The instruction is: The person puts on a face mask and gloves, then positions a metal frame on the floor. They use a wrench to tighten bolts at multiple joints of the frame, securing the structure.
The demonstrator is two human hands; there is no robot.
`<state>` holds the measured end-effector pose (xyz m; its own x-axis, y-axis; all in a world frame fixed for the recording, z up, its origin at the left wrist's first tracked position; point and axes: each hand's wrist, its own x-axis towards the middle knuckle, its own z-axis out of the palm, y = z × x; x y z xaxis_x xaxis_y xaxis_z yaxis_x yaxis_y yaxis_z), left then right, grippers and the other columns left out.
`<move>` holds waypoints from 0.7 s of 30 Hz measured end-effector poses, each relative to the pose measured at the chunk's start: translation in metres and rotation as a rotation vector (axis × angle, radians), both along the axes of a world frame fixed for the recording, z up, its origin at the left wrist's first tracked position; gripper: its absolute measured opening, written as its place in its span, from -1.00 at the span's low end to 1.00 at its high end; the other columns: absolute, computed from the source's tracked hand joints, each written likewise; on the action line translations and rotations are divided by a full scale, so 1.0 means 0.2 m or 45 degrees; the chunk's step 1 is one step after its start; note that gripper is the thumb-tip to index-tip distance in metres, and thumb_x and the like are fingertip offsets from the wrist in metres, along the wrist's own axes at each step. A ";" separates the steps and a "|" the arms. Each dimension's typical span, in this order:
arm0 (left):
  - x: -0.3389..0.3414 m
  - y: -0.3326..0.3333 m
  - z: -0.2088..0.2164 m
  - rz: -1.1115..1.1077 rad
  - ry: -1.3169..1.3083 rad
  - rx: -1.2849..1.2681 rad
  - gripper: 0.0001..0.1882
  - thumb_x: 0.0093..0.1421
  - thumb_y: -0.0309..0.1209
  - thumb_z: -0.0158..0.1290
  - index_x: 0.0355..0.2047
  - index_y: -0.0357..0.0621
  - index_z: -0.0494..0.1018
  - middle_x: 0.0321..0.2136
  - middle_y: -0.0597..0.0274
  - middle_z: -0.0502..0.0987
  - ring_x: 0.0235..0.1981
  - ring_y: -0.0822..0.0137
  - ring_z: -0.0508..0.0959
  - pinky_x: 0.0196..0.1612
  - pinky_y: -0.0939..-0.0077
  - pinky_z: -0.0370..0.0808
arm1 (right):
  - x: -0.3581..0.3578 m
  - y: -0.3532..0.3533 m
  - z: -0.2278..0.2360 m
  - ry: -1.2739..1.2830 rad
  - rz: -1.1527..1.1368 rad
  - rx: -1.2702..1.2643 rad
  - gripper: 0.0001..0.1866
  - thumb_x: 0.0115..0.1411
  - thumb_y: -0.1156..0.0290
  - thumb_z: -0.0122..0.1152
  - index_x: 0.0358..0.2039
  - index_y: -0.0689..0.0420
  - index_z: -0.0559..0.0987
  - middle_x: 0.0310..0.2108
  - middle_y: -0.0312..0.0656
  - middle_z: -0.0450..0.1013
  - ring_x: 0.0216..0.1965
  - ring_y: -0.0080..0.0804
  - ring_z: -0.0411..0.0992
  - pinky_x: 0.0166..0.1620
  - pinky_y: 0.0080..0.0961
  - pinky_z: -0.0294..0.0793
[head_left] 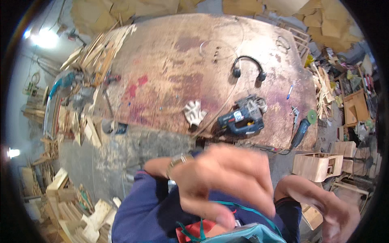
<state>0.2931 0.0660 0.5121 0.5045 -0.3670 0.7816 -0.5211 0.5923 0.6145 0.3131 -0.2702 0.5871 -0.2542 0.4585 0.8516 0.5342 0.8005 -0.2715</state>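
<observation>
My left hand [227,174], with a metal-banded watch [178,165] on its wrist, is raised in front of my body. Its fingers are loosely bent, the thumb stands apart, and nothing shows between them. Below it are a turquoise cloth with a cord [251,234] and a red patch of fabric; I cannot tell whether the hand touches them. At the lower right, my right hand [338,220] is smeared by motion, its fingers unclear. Beyond the hands, a blue jigsaw [243,121] and a white work glove [195,113] lie on the worn wooden table [162,93].
Black earmuffs [253,60], a blue pen [290,92], an angle grinder [302,131] and cables lie on the table. A mitre saw [67,85] stands at the left. Wood offcuts [73,206] pile up at the lower left; a wooden box [316,166] stands at right.
</observation>
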 end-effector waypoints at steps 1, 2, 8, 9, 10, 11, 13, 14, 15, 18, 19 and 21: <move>-0.03 -0.06 0.02 -0.080 0.101 -0.118 -0.44 0.44 -0.06 0.08 -0.19 -0.48 0.67 -0.39 -0.15 0.62 -0.39 -0.01 0.60 -0.31 0.19 0.56 | 0.06 -0.02 0.00 0.037 0.031 -0.215 -0.49 0.33 0.24 0.32 0.25 0.05 0.52 0.16 -0.07 0.50 0.12 -0.35 0.49 0.14 -0.22 0.57; -0.04 -0.12 0.00 -0.235 0.098 -0.171 -0.55 0.33 -0.17 0.18 -0.15 -0.45 0.63 -0.21 -0.23 0.56 -0.25 -0.06 0.60 -0.10 0.22 0.53 | 0.11 0.02 0.01 0.092 0.073 -0.419 -0.46 0.32 0.23 0.33 0.28 0.02 0.50 0.19 -0.07 0.48 0.13 -0.35 0.49 0.14 -0.21 0.57; -0.02 -0.27 -0.05 0.155 -0.127 -0.684 -0.69 0.36 -0.34 0.23 -0.45 -0.36 0.60 -0.45 -0.11 0.60 -0.52 0.06 0.58 -0.51 0.28 0.53 | 0.31 0.46 -0.36 0.509 0.165 -0.022 -0.62 0.35 0.19 0.37 -0.37 0.32 0.74 -0.56 0.02 0.61 -0.60 -0.33 0.59 -0.49 -0.58 0.57; 0.00 -0.26 -0.02 0.128 -0.162 -0.663 -0.69 0.35 -0.35 0.24 -0.47 -0.35 0.60 -0.48 -0.09 0.60 -0.53 0.06 0.58 -0.52 0.29 0.52 | 0.27 0.43 -0.37 0.517 0.091 0.000 -0.61 0.37 0.22 0.34 -0.41 0.35 0.72 -0.58 0.04 0.59 -0.63 -0.31 0.57 -0.55 -0.56 0.53; 0.03 -0.24 0.01 0.114 -0.204 -0.641 -0.69 0.34 -0.36 0.25 -0.49 -0.34 0.59 -0.51 -0.07 0.60 -0.54 0.07 0.58 -0.53 0.30 0.51 | 0.25 0.39 -0.37 0.527 0.027 0.022 -0.59 0.39 0.25 0.32 -0.45 0.37 0.70 -0.61 0.06 0.57 -0.66 -0.29 0.55 -0.60 -0.53 0.50; 0.03 -0.22 0.00 0.106 -0.230 -0.586 -0.69 0.34 -0.35 0.25 -0.49 -0.33 0.60 -0.52 -0.07 0.61 -0.55 0.07 0.58 -0.54 0.30 0.50 | 0.26 0.40 -0.42 0.534 0.030 0.017 -0.56 0.39 0.18 0.32 -0.40 0.38 0.71 -0.58 0.04 0.59 -0.66 -0.32 0.55 -0.59 -0.56 0.50; 0.03 -0.21 -0.02 0.060 -0.252 -0.517 -0.67 0.33 -0.30 0.26 -0.47 -0.34 0.61 -0.50 -0.09 0.61 -0.53 0.05 0.59 -0.51 0.29 0.50 | 0.28 0.43 -0.51 0.550 0.063 0.001 -0.47 0.38 0.05 0.32 -0.29 0.40 0.73 -0.54 -0.01 0.63 -0.65 -0.37 0.56 -0.56 -0.62 0.50; 0.03 -0.25 -0.03 0.030 -0.191 -0.582 -0.65 0.31 -0.26 0.27 -0.45 -0.36 0.62 -0.48 -0.12 0.62 -0.50 0.04 0.60 -0.48 0.29 0.50 | 0.30 0.44 -0.55 0.545 0.074 0.014 -0.48 0.38 0.05 0.32 -0.33 0.39 0.73 -0.55 -0.01 0.62 -0.65 -0.36 0.56 -0.56 -0.61 0.51; 0.02 -0.30 -0.01 -0.036 -0.139 -0.657 -0.62 0.30 -0.22 0.29 -0.43 -0.38 0.63 -0.46 -0.14 0.62 -0.48 0.02 0.61 -0.45 0.29 0.51 | 0.28 0.41 -0.54 0.543 0.046 0.002 -0.48 0.38 0.05 0.32 -0.33 0.39 0.73 -0.55 -0.01 0.62 -0.65 -0.36 0.56 -0.56 -0.62 0.51; -0.07 -0.35 0.08 -0.223 0.242 -0.689 -0.50 0.27 -0.07 0.30 -0.30 -0.42 0.66 -0.37 -0.21 0.63 -0.41 -0.04 0.63 -0.34 0.22 0.55 | 0.27 0.34 -0.58 0.548 -0.001 -0.017 -0.48 0.38 0.04 0.32 -0.33 0.36 0.74 -0.55 -0.02 0.62 -0.65 -0.36 0.56 -0.57 -0.61 0.50; -0.07 -0.36 0.10 -0.256 0.303 -0.664 -0.51 0.28 -0.08 0.28 -0.29 -0.42 0.66 -0.37 -0.21 0.63 -0.41 -0.03 0.63 -0.34 0.22 0.56 | 0.26 0.34 -0.61 0.576 -0.012 -0.009 -0.48 0.37 0.03 0.32 -0.33 0.36 0.74 -0.55 -0.03 0.62 -0.65 -0.37 0.56 -0.58 -0.61 0.50; -0.10 -0.35 0.10 -0.258 0.328 -0.645 -0.51 0.30 -0.08 0.26 -0.27 -0.41 0.65 -0.35 -0.21 0.63 -0.40 -0.02 0.63 -0.33 0.23 0.56 | 0.24 0.36 -0.63 0.626 -0.024 -0.018 -0.47 0.37 0.01 0.33 -0.33 0.35 0.74 -0.55 -0.04 0.62 -0.65 -0.37 0.56 -0.58 -0.61 0.50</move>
<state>0.2739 -0.0037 0.5320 0.6594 -0.0898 0.7464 -0.2390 0.9163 0.3213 0.3621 -0.1987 0.4607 0.1849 0.4718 0.8621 0.3541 0.7863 -0.5063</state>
